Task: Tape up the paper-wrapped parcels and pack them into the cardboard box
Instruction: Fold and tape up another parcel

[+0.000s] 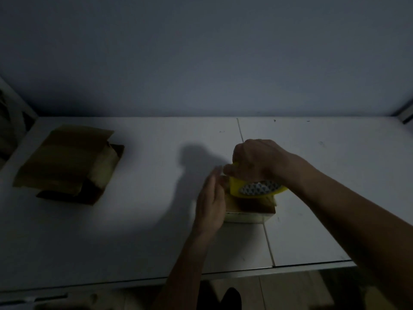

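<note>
Paper-wrapped brown parcel (248, 208), lower centre-right, long axis left-right on white table (134, 220); right hand (254, 161) fingers clench yellow tape roll (257, 186) atop it; left hand (211, 204) fingers straight against its left end

Both bare forearms reach forward from the lower edge of the view, the right one coming in on a long slant from the lower right. The right hand (254, 161) is held highest, back of the hand up, wrist bent down, fingers (230, 170) curled round a yellow tape roll (257, 187). The left hand (211, 204) stands on edge just beside it, palm facing right, fingers straight and close together, pointing away from the body.
</note>
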